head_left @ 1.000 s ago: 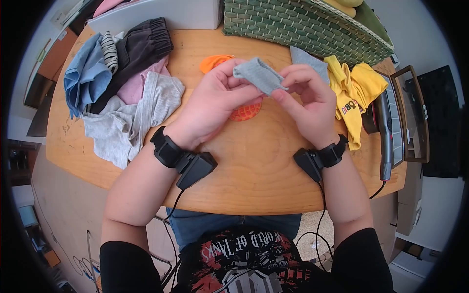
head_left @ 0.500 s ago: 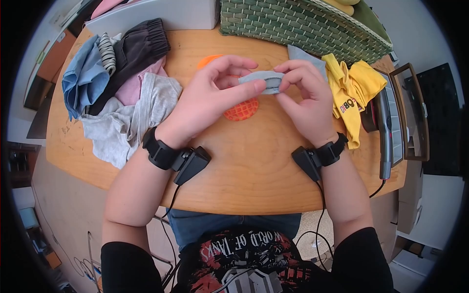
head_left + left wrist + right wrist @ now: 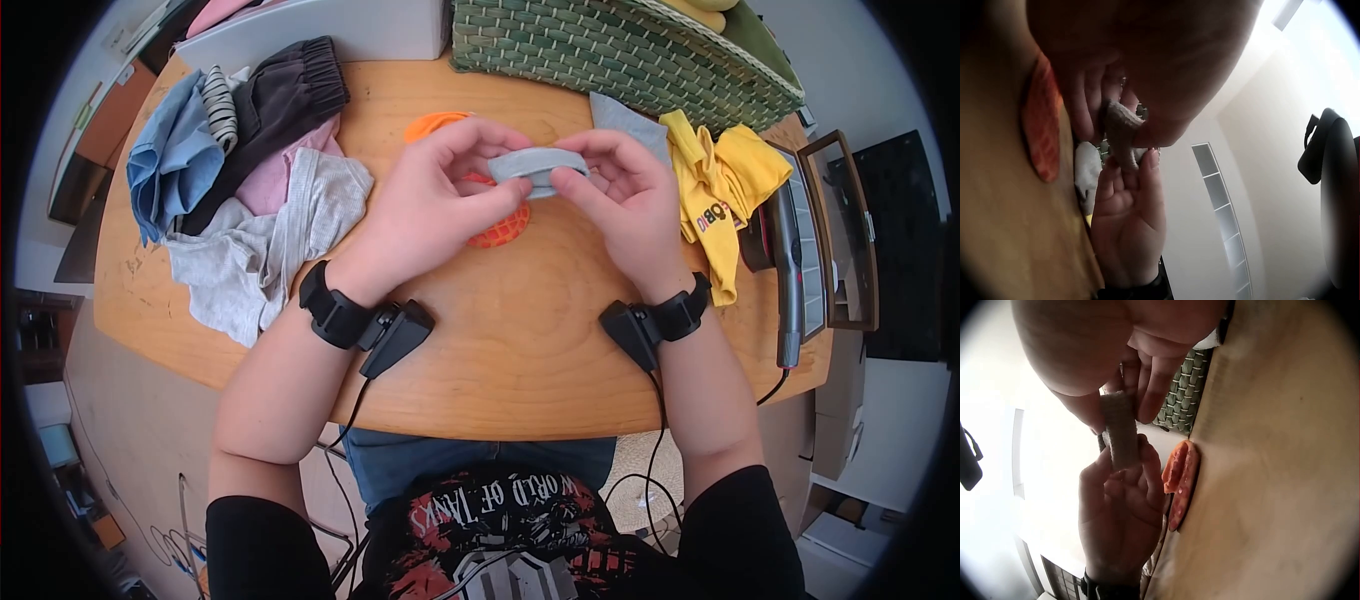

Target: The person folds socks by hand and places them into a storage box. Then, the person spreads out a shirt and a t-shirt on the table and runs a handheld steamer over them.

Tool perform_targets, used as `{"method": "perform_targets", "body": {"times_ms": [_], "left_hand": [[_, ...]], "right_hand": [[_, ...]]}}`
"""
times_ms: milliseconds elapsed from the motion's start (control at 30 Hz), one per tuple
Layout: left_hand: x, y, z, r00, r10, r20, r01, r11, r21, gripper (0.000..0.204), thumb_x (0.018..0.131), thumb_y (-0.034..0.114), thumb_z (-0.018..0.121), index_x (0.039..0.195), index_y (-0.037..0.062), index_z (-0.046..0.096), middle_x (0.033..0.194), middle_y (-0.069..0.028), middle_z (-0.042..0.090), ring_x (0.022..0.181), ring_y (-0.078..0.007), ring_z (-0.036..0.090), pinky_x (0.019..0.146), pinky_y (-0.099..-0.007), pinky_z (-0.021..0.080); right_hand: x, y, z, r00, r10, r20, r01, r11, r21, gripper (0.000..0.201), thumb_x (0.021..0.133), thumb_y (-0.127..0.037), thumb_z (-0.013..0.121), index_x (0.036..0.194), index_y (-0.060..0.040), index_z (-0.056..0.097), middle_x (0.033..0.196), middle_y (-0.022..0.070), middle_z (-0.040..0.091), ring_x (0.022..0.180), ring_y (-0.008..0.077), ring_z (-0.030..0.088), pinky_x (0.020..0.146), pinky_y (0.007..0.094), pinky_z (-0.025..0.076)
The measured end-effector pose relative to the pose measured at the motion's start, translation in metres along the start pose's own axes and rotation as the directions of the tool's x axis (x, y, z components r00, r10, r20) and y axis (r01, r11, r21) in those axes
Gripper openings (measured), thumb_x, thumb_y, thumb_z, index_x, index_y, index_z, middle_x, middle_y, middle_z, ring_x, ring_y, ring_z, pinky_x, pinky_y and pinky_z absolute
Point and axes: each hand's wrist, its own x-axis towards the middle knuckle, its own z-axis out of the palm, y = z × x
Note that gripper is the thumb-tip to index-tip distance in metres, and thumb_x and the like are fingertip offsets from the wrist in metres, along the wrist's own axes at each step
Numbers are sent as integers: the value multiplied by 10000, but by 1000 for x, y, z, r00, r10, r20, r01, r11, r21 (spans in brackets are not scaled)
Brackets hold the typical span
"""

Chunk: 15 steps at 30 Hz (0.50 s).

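Observation:
A small folded grey sock (image 3: 538, 165) is held above the table between both hands. My left hand (image 3: 430, 200) pinches its left end, thumb on the near side and fingers behind. At the other end my right hand (image 3: 630, 200) pinches it the same way, thumb over the near edge. The left wrist view shows the sock (image 3: 1124, 131) bent between the two sets of fingertips. Below the left hand lies an orange and red patterned cloth piece (image 3: 500, 228), partly covered by that hand.
Piled clothes lie at left, including a light grey garment (image 3: 320, 205) and dark trousers (image 3: 290, 95). A green woven basket (image 3: 620, 60) stands at the back beside a white box (image 3: 330, 35). Yellow clothing (image 3: 745, 170) and a grey cloth (image 3: 628, 118) lie at right.
The sock has been turned from a slanting position to nearly level, and its shape is more compact. The left fingers lifted and regripped; the right thumb now presses on the near edge.

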Motion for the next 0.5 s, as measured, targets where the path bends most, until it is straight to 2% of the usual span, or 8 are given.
{"method": "perform_targets", "body": {"times_ms": [33,67,133,233,367,433,500], "left_hand": [[1,0,-2,1000,18,-9,-18,996,88,295,899,63,712,1166,-36,635,1090,-92,703,946,-108,676,850,-251,546],[1,-2,-4,1000,18,-8,-17,996,88,295,899,63,712,1166,-36,635,1090,-92,703,946,-108,676,850,-251,546],[2,-7,-7,996,13,-89,6,978,206,289,888,70,701,1153,-36,651,1065,-86,701,921,-112,675,853,-261,547],[1,-6,-7,994,-2,-107,27,973,231,292,884,82,700,1146,-39,657,1033,-71,692,903,-104,666,848,-252,545],[1,-4,-4,993,-2,-119,20,988,152,285,880,61,699,1144,-40,658,1006,-61,684,900,-93,661,844,-240,546],[-1,2,0,998,15,-63,-8,994,111,288,876,36,700,1150,-41,656,1011,-58,678,905,-86,660,845,-231,547],[-2,3,1,999,31,-39,-26,993,117,301,874,26,701,1163,-41,650,1018,-59,675,914,-87,660,848,-230,548]], "right_hand": [[0,1,0,1000,0,-1,0,1000,0,297,869,29,757,1135,16,624,1108,81,676,1021,142,669,895,280,556],[0,1,1,999,-53,-11,53,998,-19,298,875,42,745,1146,24,623,1109,85,677,1014,145,676,902,281,560],[0,3,1,994,-105,-20,104,994,-39,299,881,55,734,1158,33,622,1110,88,678,1007,147,683,908,281,564],[0,4,0,991,-136,-2,136,989,-59,301,878,46,741,1155,29,623,1111,85,679,1028,150,677,913,284,563],[0,2,3,994,-109,23,110,992,-59,357,863,19,768,1190,17,625,1139,69,674,1056,147,667,926,304,560],[0,3,4,994,-103,43,105,993,-60,381,856,6,779,1205,11,626,1148,62,671,1062,145,663,930,310,558],[0,4,0,989,-101,105,120,974,-191,430,842,-5,793,1240,-7,629,1155,51,666,1059,142,657,935,310,552]]}}
